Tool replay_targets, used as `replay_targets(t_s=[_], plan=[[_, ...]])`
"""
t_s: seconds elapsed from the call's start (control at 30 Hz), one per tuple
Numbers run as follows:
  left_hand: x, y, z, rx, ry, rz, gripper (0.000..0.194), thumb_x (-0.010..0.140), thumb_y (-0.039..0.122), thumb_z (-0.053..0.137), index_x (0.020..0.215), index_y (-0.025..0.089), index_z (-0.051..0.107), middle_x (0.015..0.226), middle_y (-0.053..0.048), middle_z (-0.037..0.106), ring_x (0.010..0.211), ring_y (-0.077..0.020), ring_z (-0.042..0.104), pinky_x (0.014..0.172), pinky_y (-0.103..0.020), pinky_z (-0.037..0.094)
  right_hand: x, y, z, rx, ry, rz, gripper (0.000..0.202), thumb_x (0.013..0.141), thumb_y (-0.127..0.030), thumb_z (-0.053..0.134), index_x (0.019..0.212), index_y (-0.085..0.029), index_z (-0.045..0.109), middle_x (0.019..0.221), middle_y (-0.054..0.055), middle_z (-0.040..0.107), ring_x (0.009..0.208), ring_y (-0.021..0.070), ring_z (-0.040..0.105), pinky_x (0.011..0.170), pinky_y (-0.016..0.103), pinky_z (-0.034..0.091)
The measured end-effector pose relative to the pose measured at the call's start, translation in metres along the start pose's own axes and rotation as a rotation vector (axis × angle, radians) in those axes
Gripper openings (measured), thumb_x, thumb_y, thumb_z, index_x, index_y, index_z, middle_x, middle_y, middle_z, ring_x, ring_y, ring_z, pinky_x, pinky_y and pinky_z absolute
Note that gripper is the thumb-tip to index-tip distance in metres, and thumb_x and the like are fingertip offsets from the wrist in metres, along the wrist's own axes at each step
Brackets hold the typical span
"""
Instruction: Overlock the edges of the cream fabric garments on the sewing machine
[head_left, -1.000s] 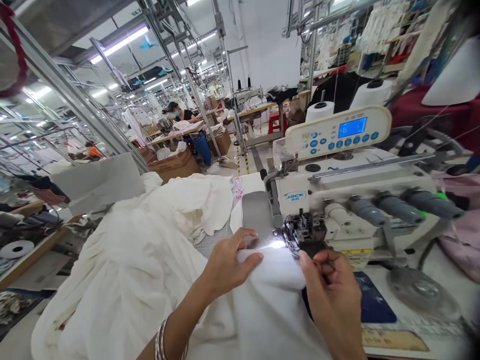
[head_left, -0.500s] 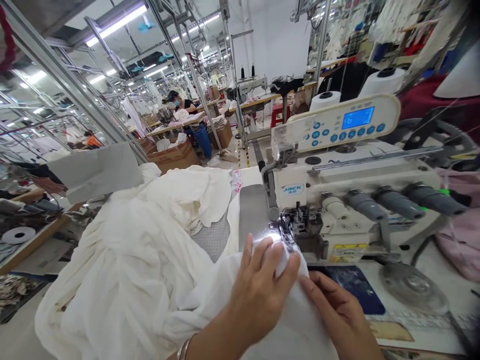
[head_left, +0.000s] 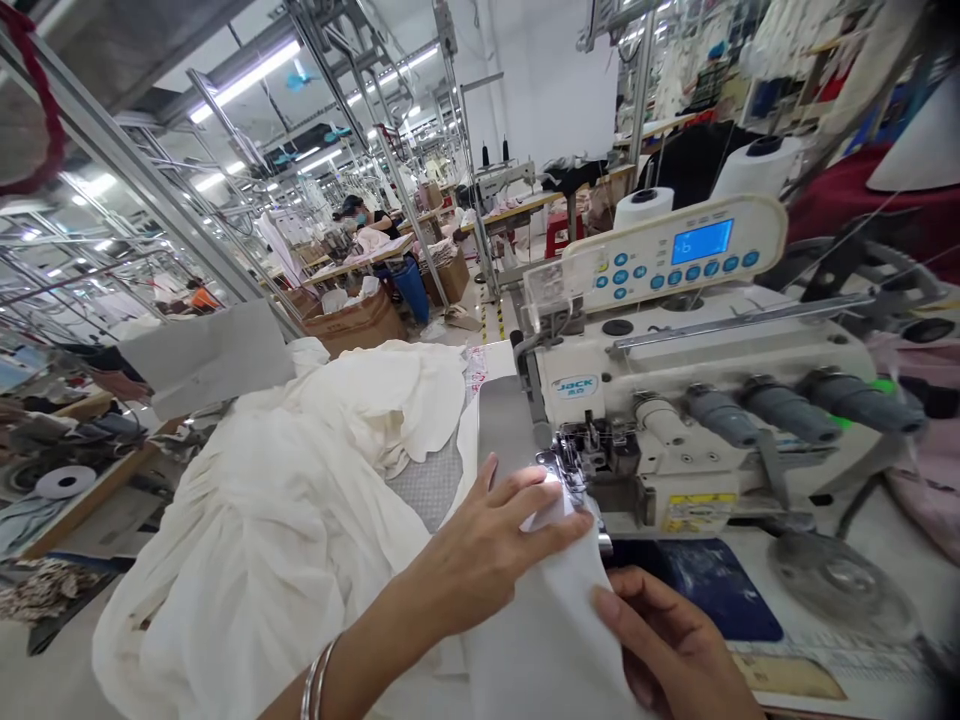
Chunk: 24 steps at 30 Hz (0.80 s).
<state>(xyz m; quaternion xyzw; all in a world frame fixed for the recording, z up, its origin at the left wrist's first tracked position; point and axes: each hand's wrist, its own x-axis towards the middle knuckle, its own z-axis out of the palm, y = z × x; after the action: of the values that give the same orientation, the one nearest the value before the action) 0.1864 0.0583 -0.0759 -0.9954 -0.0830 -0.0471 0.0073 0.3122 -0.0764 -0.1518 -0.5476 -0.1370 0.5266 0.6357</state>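
White fabric (head_left: 555, 630) runs up to the presser foot (head_left: 566, 470) of an overlock sewing machine (head_left: 675, 390). My left hand (head_left: 495, 535) lies on this fabric with its fingers spread, the tips just in front of the foot. Lower and to the right, my right hand (head_left: 660, 640) pinches the fabric's right edge between thumb and fingers. A large heap of gathered white cloth (head_left: 285, 520) covers the table at the left and joins the piece under my hands.
A control panel (head_left: 682, 255) with a lit blue screen tops the machine, and thread cones (head_left: 757, 165) stand behind it. A dark blue pad (head_left: 720, 590) lies right of my hands. Beyond the table are a cardboard box (head_left: 356, 320), a blue bin (head_left: 411, 290) and a seated person (head_left: 367, 220).
My left hand has turned, its wrist now lower left and its fingers pointing more to the right. The fabric under it lies flatter. My right hand stays at the edge, slightly lower.
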Motion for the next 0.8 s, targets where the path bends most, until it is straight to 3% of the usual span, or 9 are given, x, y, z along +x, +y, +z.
replay_targets(t_s=[0.2,0.3,0.4,0.47,0.53,0.6,0.67,0.73,0.8], plan=[[0.001,-0.009,0.001,0.002,0.040,0.032,0.070,0.076,-0.011,0.031,0.133,0.025,0.049,0.130,-0.006,0.056,0.134,-0.0211,0.042,0.113,-0.055,0.031,0.000,-0.005,0.004,0.128,-0.018,0.103,0.037,0.055,-0.049,0.087,0.064,-0.020,0.067,0.052,-0.005,0.052,0.039,0.0044,0.033,0.036,0.016,0.028],[-0.010,-0.004,0.020,0.036,0.320,-0.008,0.052,0.087,-0.003,0.037,0.131,0.020,0.049,0.127,-0.009,0.058,0.133,-0.0210,0.043,0.115,-0.050,0.030,-0.003,-0.005,0.006,0.133,-0.020,0.122,0.033,0.056,-0.050,0.086,0.067,-0.022,0.071,0.052,-0.005,0.052,0.043,0.0081,0.040,0.045,0.020,0.043],[-0.036,0.014,0.052,0.019,0.607,-0.341,0.048,0.092,0.029,0.053,0.135,0.011,0.041,0.137,-0.021,0.049,0.138,-0.0308,0.035,0.111,-0.056,0.033,-0.005,-0.002,0.006,0.030,-0.001,0.034,0.034,0.061,-0.054,0.081,0.067,-0.022,0.072,0.058,-0.001,0.059,0.053,0.0122,0.050,0.051,0.021,0.046],[-0.057,0.027,0.071,-0.005,0.582,-0.574,0.055,0.088,0.043,0.058,0.132,0.012,0.047,0.148,-0.024,0.034,0.142,-0.0385,0.024,0.108,-0.062,0.033,-0.005,0.000,0.005,-0.029,0.028,-0.031,0.033,0.063,-0.054,0.079,0.068,-0.022,0.072,0.061,-0.001,0.061,0.055,0.0124,0.050,0.050,0.019,0.043],[-0.076,0.035,0.079,-0.072,0.529,-0.668,0.034,0.090,0.036,0.056,0.119,0.018,0.060,0.151,-0.018,0.032,0.142,-0.0384,0.024,0.108,-0.062,0.032,-0.005,0.003,0.003,-0.097,0.058,-0.097,0.031,0.065,-0.053,0.078,0.069,-0.023,0.072,0.061,-0.002,0.060,0.056,0.0119,0.049,0.051,0.019,0.042],[-0.087,0.037,0.073,-0.277,0.534,-0.722,0.020,0.092,0.028,0.051,0.105,0.022,0.066,0.137,-0.013,0.050,0.130,-0.0311,0.044,0.106,-0.052,0.038,-0.005,0.006,0.002,-0.199,0.074,-0.157,0.030,0.068,-0.053,0.075,0.070,-0.023,0.072,0.063,-0.001,0.062,0.058,0.0129,0.050,0.054,0.020,0.042],[-0.090,0.036,0.058,-0.568,0.520,-0.852,0.023,0.092,0.036,0.051,0.093,0.020,0.067,0.103,-0.008,0.066,0.096,-0.0231,0.062,0.088,-0.036,0.051,-0.005,0.008,0.001,-0.303,0.076,-0.203,0.029,0.071,-0.052,0.073,0.070,-0.023,0.073,0.067,0.000,0.065,0.061,0.0150,0.053,0.057,0.022,0.044],[-0.084,0.034,0.040,-0.832,0.475,-1.000,0.035,0.089,0.048,0.052,0.081,0.017,0.065,0.074,-0.003,0.061,0.070,-0.0172,0.056,0.066,-0.026,0.049,-0.006,0.011,0.001,-0.357,0.072,-0.232,0.027,0.072,-0.050,0.072,0.070,-0.023,0.073,0.069,0.001,0.067,0.063,0.0169,0.055,0.058,0.023,0.044],[-0.075,0.033,0.027,-0.997,0.452,-1.054,0.042,0.086,0.055,0.053,0.073,0.016,0.061,0.066,-0.001,0.055,0.065,-0.0150,0.050,0.060,-0.022,0.043,-0.006,0.012,0.001,-0.358,0.069,-0.251,0.027,0.072,-0.049,0.071,0.071,-0.023,0.073,0.070,0.001,0.068,0.064,0.0179,0.057,0.058,0.024,0.045]])
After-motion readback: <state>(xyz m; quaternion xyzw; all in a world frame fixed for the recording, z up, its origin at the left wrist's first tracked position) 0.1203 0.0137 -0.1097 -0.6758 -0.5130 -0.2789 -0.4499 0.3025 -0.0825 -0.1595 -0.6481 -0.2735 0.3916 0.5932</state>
